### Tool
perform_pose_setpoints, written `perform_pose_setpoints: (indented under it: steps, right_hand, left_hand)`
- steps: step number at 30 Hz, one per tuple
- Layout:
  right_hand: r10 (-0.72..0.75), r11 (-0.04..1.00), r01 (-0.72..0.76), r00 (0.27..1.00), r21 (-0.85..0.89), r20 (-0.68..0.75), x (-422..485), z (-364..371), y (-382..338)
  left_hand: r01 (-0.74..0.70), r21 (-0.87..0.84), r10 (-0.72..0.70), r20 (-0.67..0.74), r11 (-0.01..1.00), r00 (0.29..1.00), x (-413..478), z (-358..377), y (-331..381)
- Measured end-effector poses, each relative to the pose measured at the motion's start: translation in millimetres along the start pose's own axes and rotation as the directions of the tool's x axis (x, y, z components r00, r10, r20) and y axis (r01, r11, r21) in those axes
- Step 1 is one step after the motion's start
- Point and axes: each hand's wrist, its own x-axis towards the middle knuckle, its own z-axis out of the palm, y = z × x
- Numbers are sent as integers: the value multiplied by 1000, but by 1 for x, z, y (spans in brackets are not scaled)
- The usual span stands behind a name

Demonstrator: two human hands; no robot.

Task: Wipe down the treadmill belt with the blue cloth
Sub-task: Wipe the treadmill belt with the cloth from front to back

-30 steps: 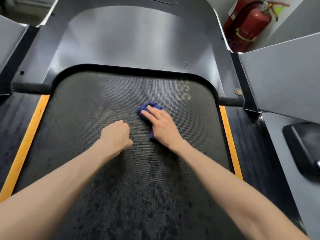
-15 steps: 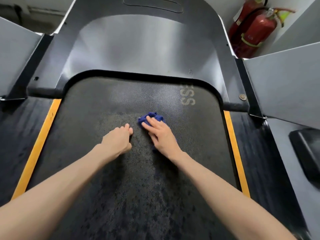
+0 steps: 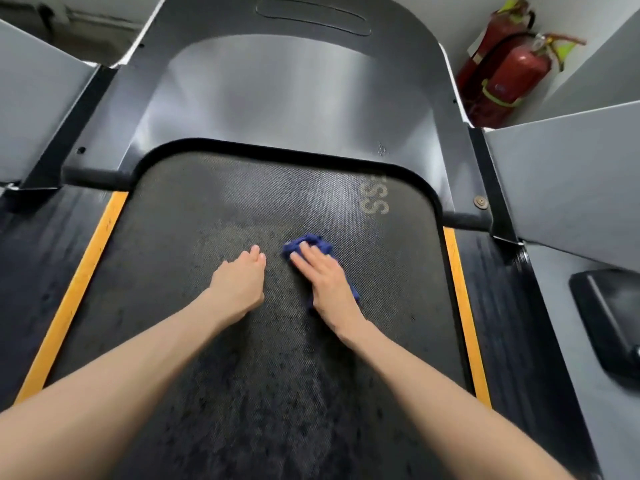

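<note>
Left hand (image 3: 239,282) has uncurled, lying flat on the belt (image 3: 207,209); right hand (image 3: 325,282), fingers (image 3: 313,258) straight, presses the cloth (image 3: 317,242) down, near the lettering (image 3: 374,202), to its left; soft, light cloth likely bunches; press broadly over its middle.

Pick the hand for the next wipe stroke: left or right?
Right. The right hand lies flat on the blue cloth, pressing it to the treadmill belt. The left hand rests bare on the belt beside it, holding no cloth.
</note>
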Motion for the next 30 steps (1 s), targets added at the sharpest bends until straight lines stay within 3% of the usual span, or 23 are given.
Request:
perform_pose_setpoints:
  steps: [2,3,5,7,10,12,14,16,17,19,21,23,25,27,30]
  right_hand:
    - [-131,990,134,988,-33,76,-10,-12,21]
    - [-81,995,84,996,-51,45,-13,-21,40]
    - [195,978,-202,975,-60,-103,-19,-45,84]
    - [425,899,-437,882,-19,-204,-25,-64,114]
    - [535,840,-539,804,61,-260,-31,-57,93]
    - [425,904,-424,874,60,-236,-47,-47,71]
    - [121,992,-124,989,-25,-89,-73,-47,65]
    - [-109,990,110,994,-84,19,-73,-63,84]
    - [-106,990,108,994,-91,22,-67,-67,95]
    - [83,993,-87,995,-77,-60,-50,-66,109]
    - [281,957,-287,950,-30,-137,-33,-58,112]
    - [362,931,-366,918,3,-164,-26,-56,104]
    - [286,957,-289,950,-9,-128,-40,-59,94]
    - [59,998,-58,998,-25,12,-72,-64,86]
    - [-130,988,144,974,-61,184,-89,-79,105]
  left_hand:
    - [-15,-10,16,36,1000,999,1,0,-4]
    - [-23,-25,24,60,999,998,2,1,-7]
    - [-34,-56,40,109,998,993,3,2,-13]
    - [-38,-53,45,147,998,988,5,1,-16]
    - [-30,-17,32,161,999,986,7,-5,-12]
    - [-9,10,8,138,1000,990,6,-8,-8]
    - [18,37,-22,90,999,996,4,-5,-2]
    - [30,47,-32,42,998,999,2,-2,2]
    - [31,38,-32,33,999,999,1,-1,4]
    - [33,37,-34,29,999,999,0,0,4]
    - [38,51,-40,40,998,998,1,-2,4]
    - [43,59,-47,62,997,997,0,-4,4]
    - [51,67,-56,66,996,996,1,-5,4]
    - [53,69,-58,67,996,996,2,-5,5]
    - [59,60,-64,85,996,994,4,-5,4]
